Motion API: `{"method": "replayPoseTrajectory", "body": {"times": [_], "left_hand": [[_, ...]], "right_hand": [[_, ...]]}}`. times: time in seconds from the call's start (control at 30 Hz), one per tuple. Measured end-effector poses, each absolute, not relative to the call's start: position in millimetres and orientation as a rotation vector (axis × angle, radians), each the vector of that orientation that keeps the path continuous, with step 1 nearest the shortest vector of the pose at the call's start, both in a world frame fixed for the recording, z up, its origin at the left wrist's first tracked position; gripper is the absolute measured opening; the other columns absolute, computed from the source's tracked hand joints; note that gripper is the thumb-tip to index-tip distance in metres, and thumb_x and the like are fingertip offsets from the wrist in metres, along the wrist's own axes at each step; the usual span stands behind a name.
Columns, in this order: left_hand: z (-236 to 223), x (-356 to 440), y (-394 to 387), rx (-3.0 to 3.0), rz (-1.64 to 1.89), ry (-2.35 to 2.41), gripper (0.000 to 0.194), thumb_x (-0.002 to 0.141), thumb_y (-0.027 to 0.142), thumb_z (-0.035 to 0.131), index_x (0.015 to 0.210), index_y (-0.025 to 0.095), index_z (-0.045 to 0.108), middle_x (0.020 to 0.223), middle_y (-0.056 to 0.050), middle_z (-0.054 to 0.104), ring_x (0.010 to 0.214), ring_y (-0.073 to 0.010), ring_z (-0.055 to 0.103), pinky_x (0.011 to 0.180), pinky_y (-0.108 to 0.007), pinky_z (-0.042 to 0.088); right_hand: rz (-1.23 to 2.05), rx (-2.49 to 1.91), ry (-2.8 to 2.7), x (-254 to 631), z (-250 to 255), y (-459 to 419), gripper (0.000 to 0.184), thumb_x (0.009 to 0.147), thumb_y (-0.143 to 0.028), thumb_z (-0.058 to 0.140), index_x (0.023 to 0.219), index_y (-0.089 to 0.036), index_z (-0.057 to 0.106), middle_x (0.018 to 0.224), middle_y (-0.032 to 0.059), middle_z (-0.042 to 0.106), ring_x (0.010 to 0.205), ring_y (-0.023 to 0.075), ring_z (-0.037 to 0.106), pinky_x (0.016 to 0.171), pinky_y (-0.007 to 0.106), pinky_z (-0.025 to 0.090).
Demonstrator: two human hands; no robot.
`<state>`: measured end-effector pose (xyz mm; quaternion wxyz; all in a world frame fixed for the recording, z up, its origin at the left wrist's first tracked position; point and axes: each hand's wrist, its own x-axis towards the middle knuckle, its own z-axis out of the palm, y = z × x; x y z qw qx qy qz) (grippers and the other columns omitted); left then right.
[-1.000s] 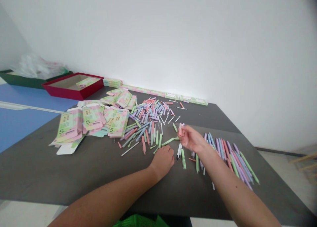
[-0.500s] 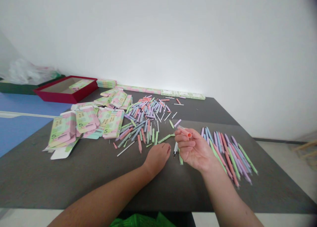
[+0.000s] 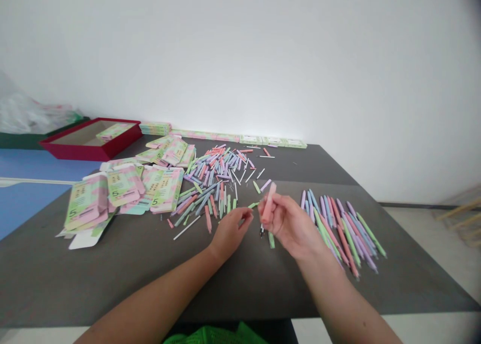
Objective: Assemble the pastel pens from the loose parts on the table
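1. Right hand (image 3: 291,229) pinches a pink pen barrel (image 3: 268,204) between thumb and fingers, holding it tilted slightly from upright above the dark tabletop (image 3: 240,289).
2. Left hand (image 3: 230,234) sits just left of it, fingers drawn together; whether they hold some small piece is hard to tell from this angle.
3. Loose pastel pen parts (image 3: 218,184) lie scattered beyond the hands, while longer pastel pens (image 3: 338,231) lie fanned out to the right.
4. Flat printed cartons (image 3: 161,189) lie heaped left of the scatter, and another carton (image 3: 114,131) rests in a red tray (image 3: 86,151) beyond the table's far corner.
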<state>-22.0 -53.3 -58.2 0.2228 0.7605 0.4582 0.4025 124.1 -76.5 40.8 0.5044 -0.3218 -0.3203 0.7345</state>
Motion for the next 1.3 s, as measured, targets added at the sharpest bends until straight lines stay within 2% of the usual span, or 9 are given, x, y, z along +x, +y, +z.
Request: {"method": "replayPoseTrajectory", "body": {"times": [0.1,0.17,0.33,0.43,0.6,0.8,0.9,1.13,1.3], "left_hand": [[-57,-29,-45,1.914,1.203,1.256,0.024,0.083,0.023,0.051,0.105,0.017,0.058,0.097,-0.006,0.066,0.087,-0.0157,0.061,0.080,-0.029,0.048],[-58,-32,-41,1.853,1.219,1.275,0.024,0.083,0.025,0.051,0.105,0.017,0.059,0.096,-0.006,0.066,0.086,-0.0151,0.061,0.080,-0.028,0.048],[-67,-25,-46,2.018,1.006,1.359,0.019,0.083,0.025,0.050,0.097,0.019,0.062,0.088,-0.004,0.066,0.077,-0.0150,0.059,0.076,-0.029,0.048],[-74,-15,-53,2.191,0.809,1.378,0.020,0.084,0.019,0.047,0.097,0.019,0.062,0.094,-0.005,0.065,0.086,-0.0165,0.059,0.082,-0.030,0.045],[-83,-3,-53,2.329,0.599,1.434,0.026,0.086,0.015,0.041,0.106,0.017,0.057,0.104,-0.008,0.061,0.100,-0.0185,0.056,0.090,-0.031,0.043],[-78,-8,-53,2.312,0.625,1.487,0.032,0.086,0.019,0.042,0.117,0.015,0.052,0.113,-0.009,0.058,0.105,-0.0190,0.054,0.093,-0.031,0.042],[-73,-14,-55,2.292,0.676,1.512,0.032,0.086,0.019,0.042,0.117,0.018,0.051,0.112,-0.007,0.058,0.103,-0.0172,0.055,0.091,-0.029,0.043],[-60,-29,-53,2.186,0.869,1.542,0.028,0.086,0.020,0.043,0.111,0.019,0.055,0.109,-0.006,0.061,0.091,-0.0169,0.059,0.085,-0.030,0.045],[-58,-30,-50,2.184,0.939,1.514,0.026,0.086,0.020,0.042,0.107,0.020,0.057,0.105,-0.006,0.062,0.087,-0.0168,0.059,0.082,-0.030,0.046]], "right_hand": [[1.226,-0.991,-1.212,120,26,-80,0.014,0.081,-0.030,0.055,0.080,-0.017,0.057,0.069,0.0007,0.066,0.065,0.0124,0.061,0.064,0.023,0.047],[0.982,-1.118,-1.422,121,17,-80,0.014,0.082,-0.032,0.054,0.079,-0.018,0.056,0.069,0.0007,0.066,0.069,0.0139,0.061,0.069,0.025,0.045],[0.630,-1.660,-1.650,148,-11,-55,0.027,0.084,-0.041,0.044,0.075,-0.019,0.059,0.066,0.0006,0.065,0.063,0.0153,0.059,0.061,0.025,0.041],[0.494,-2.038,-1.785,172,-28,-28,0.027,0.084,-0.037,0.041,0.082,-0.020,0.063,0.073,0.0010,0.068,0.068,0.0152,0.061,0.059,0.022,0.038],[0.442,-2.200,-1.869,192,-41,-1,0.029,0.082,-0.032,0.044,0.073,-0.018,0.067,0.065,0.0055,0.068,0.068,0.0173,0.062,0.058,0.023,0.036],[0.357,-2.317,-1.946,192,-43,14,0.045,0.088,-0.038,0.035,0.067,-0.016,0.068,0.064,0.0108,0.068,0.076,0.0205,0.064,0.065,0.025,0.038],[0.319,-2.375,-1.973,192,-41,19,0.047,0.089,-0.040,0.035,0.070,-0.013,0.069,0.066,0.0137,0.068,0.079,0.0227,0.064,0.067,0.026,0.039],[0.314,-2.348,-2.116,184,-25,-7,0.035,0.084,-0.038,0.043,0.086,-0.014,0.068,0.086,0.0160,0.068,0.086,0.0255,0.063,0.067,0.029,0.041],[0.493,-2.243,-2.257,167,-29,-48,0.036,0.078,-0.046,0.050,0.069,-0.016,0.067,0.079,0.0146,0.068,0.080,0.0275,0.064,0.067,0.032,0.041]]}}
